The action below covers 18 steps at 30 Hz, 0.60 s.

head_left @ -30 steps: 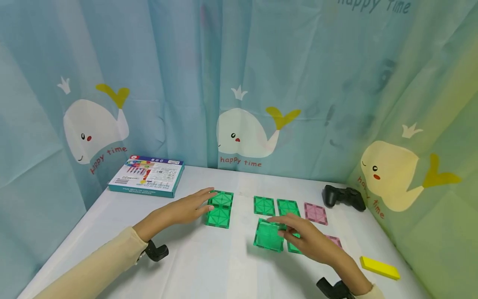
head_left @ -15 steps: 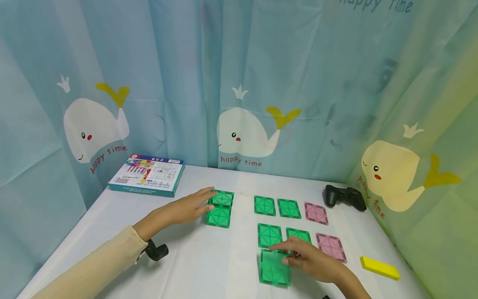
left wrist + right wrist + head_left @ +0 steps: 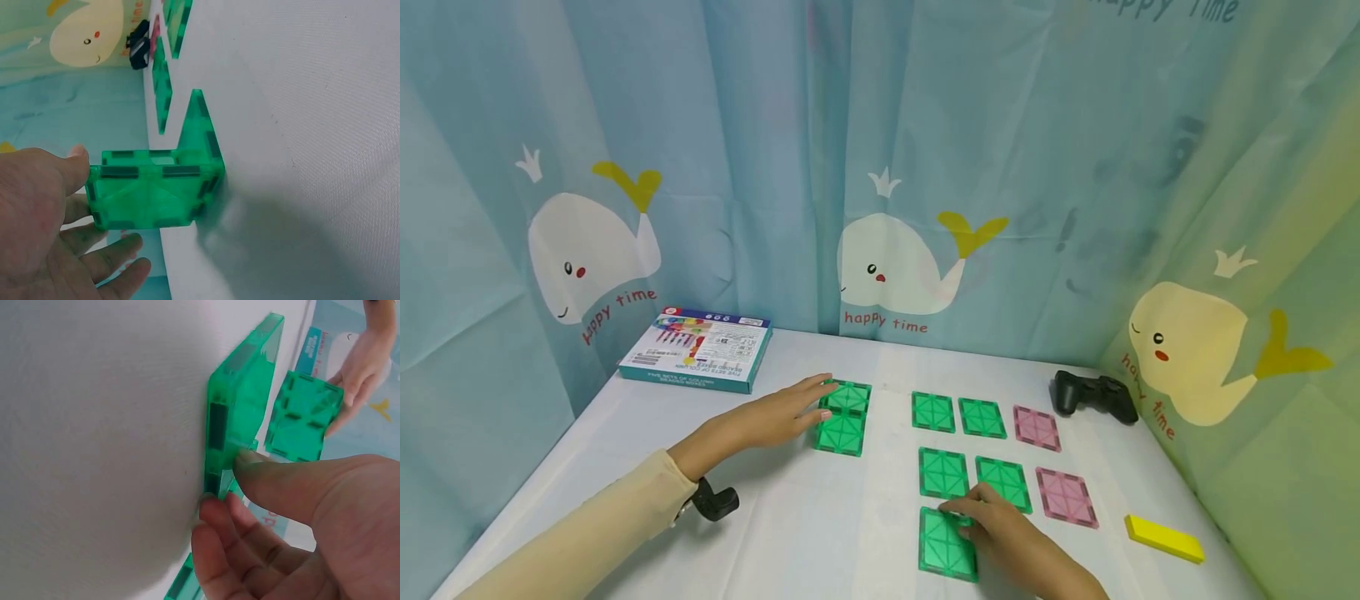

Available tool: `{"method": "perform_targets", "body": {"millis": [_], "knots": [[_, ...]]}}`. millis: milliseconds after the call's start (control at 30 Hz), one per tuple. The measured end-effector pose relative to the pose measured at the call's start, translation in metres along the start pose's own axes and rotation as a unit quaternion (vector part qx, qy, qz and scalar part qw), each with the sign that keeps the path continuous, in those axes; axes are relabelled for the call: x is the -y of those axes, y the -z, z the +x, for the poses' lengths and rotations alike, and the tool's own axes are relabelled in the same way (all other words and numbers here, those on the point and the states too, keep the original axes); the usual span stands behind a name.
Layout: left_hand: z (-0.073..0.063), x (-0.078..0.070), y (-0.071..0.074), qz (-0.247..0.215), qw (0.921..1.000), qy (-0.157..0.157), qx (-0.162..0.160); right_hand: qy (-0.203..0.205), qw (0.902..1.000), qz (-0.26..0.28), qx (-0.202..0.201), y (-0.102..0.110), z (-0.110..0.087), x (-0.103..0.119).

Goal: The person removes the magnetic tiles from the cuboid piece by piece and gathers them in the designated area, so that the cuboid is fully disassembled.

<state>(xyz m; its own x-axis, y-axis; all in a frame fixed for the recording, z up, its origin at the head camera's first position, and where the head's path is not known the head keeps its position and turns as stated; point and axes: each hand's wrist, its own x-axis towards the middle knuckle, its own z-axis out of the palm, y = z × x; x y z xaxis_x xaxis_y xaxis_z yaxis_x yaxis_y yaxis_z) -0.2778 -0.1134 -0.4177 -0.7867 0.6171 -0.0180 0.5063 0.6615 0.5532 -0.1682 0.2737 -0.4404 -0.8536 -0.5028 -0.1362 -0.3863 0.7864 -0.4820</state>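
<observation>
My left hand [image 3: 778, 417] pinches the left side of joined green magnetic tiles [image 3: 841, 435]. In the left wrist view, some of these translucent tiles [image 3: 144, 203] stand on edge, with thumb and index finger at one end and the other fingers spread below. My right hand [image 3: 1011, 537] grips a green magnetic tile [image 3: 946, 554] by its right edge, close over the table front. The right wrist view shows the thumb on the face of this tile [image 3: 250, 406] and fingertips at its edge. Behind it lie two green tiles [image 3: 943, 473] in a row.
Two more green tiles [image 3: 933, 412] lie farther back on the white table [image 3: 730, 500]. Pink tiles [image 3: 1067, 497] lie to their right. A yellow block [image 3: 1163, 538] is near the right edge, a black game controller [image 3: 1093, 397] at back right, a flat box [image 3: 698, 350] at back left.
My right hand has carried its green tile toward the front of the table, then lowered it slightly, uncovering the middle row of tiles. The left hand has stayed in place.
</observation>
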Motion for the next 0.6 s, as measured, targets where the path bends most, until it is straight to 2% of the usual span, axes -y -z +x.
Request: {"method": "perform_targets", "body": {"millis": [133, 333, 467, 600], "knots": [[0.000, 0.000, 0.000, -0.004, 1.0000, -0.001, 0.000, -0.010, 0.9997, -0.021, 0.001, 0.002, 0.002, 0.004], [0.001, 0.000, 0.002, 0.002, 1.0000, 0.002, -0.002, 0.073, 0.9972, -0.008, -0.010, 0.017, 0.016, 0.005], [0.001, 0.000, 0.002, 0.002, 1.0000, 0.005, -0.003, 0.112, 0.9932, -0.008, -0.032, 0.029, 0.038, 0.010], [0.002, 0.001, 0.000, 0.000, 0.9999, 0.009, -0.005, 0.117, 0.9898, -0.041, -0.071, 0.038, 0.069, 0.019]]}}
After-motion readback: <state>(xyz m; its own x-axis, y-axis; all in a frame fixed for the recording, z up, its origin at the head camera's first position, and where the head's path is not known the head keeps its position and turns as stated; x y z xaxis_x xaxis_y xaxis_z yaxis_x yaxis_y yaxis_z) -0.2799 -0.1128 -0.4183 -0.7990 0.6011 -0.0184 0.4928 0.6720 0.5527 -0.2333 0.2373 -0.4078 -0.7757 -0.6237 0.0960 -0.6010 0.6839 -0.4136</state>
